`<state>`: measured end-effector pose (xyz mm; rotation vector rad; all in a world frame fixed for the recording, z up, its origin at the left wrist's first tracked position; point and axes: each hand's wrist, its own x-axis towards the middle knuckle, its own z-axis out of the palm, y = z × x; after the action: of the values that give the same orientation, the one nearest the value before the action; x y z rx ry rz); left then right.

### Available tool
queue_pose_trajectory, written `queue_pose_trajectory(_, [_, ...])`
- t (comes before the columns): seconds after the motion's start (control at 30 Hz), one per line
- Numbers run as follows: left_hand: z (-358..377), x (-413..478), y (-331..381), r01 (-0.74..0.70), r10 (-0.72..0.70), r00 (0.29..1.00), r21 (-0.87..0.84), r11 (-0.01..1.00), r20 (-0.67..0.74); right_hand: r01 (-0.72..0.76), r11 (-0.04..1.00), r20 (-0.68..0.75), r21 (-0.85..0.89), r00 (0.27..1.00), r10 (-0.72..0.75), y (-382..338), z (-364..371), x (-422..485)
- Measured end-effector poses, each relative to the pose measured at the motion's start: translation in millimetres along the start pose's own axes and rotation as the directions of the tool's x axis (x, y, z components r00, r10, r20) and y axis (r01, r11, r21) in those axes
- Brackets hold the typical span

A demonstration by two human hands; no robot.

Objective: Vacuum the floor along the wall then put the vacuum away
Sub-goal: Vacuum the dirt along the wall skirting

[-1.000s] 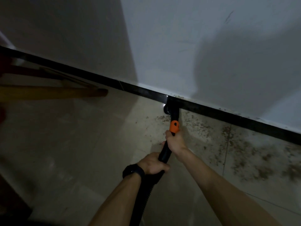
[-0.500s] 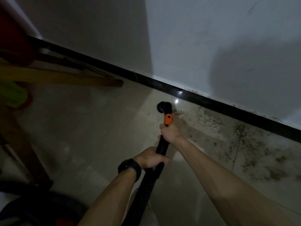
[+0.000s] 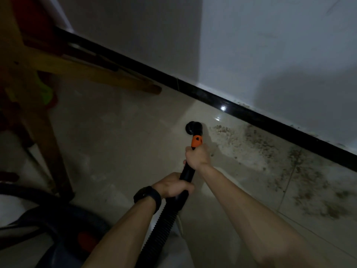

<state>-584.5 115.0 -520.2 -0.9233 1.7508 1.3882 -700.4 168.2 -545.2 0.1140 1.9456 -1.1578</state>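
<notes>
A black vacuum wand with an orange collar [image 3: 196, 141] ends in a round black nozzle [image 3: 193, 128] on the pale tiled floor, a short way off the black baseboard [image 3: 251, 115]. My right hand [image 3: 197, 156] grips the wand just below the orange collar. My left hand [image 3: 173, 185], with a black watch on its wrist, grips the wand lower down, where the ribbed black hose [image 3: 160, 233] begins. Brown dirt [image 3: 270, 151] is scattered over the floor to the right of the nozzle, along the baseboard. The dark vacuum body [image 3: 63, 235] sits at the bottom left.
A wooden frame with a slanted leg [image 3: 48, 132] and a crossbar [image 3: 96, 74] stands at the left, reaching to the baseboard. A green and red object [image 3: 47, 94] lies behind it. The white wall [image 3: 270, 45] rises above the baseboard.
The nozzle has been pulled back from the baseboard toward me. The view has swung left, bringing the wooden frame and the vacuum body into sight.
</notes>
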Motion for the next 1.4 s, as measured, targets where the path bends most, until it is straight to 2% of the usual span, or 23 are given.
queue_pose_trajectory(0.17, [28,17,44,-0.065,0.061,0.993,0.042,0.997,0.101,0.018,1.0,-0.17,-0.022,0.985,-0.021,7,-59,9])
queue_pose_trajectory(0.33, [57,29,77,-0.096,0.071,0.982,0.143,0.985,0.174,-0.001,1.0,-0.278,0.004,0.961,0.002,27,-106,16])
queue_pose_trajectory(0.43, [68,33,87,-0.112,0.078,0.98,0.189,0.976,0.181,-0.006,0.997,-0.314,0.079,0.949,0.031,33,-124,5])
queue_pose_trajectory(0.57, [74,39,89,-0.12,0.081,0.979,0.213,0.97,0.185,0.01,0.977,-0.293,0.212,0.955,0.054,44,-133,10])
queue_pose_trajectory(0.77, [56,36,71,-0.101,0.08,0.987,0.155,0.983,0.137,0.002,0.976,-0.166,0.219,0.986,0.035,27,-108,11])
queue_pose_trajectory(0.97, [29,8,17,-0.039,0.03,0.995,0.1,0.994,0.091,-0.064,0.959,-0.019,0.277,0.997,0.073,26,-52,-8])
queue_pose_trajectory(1.27, [17,-23,-33,0.018,-0.019,1.0,0.048,0.999,0.018,-0.107,0.981,0.133,0.161,0.987,0.085,23,-5,-38])
queue_pose_trajectory(1.4, [21,-26,-28,0.023,-0.025,0.999,0.075,0.997,0.023,-0.119,0.973,0.094,0.196,0.99,0.102,27,-8,-43])
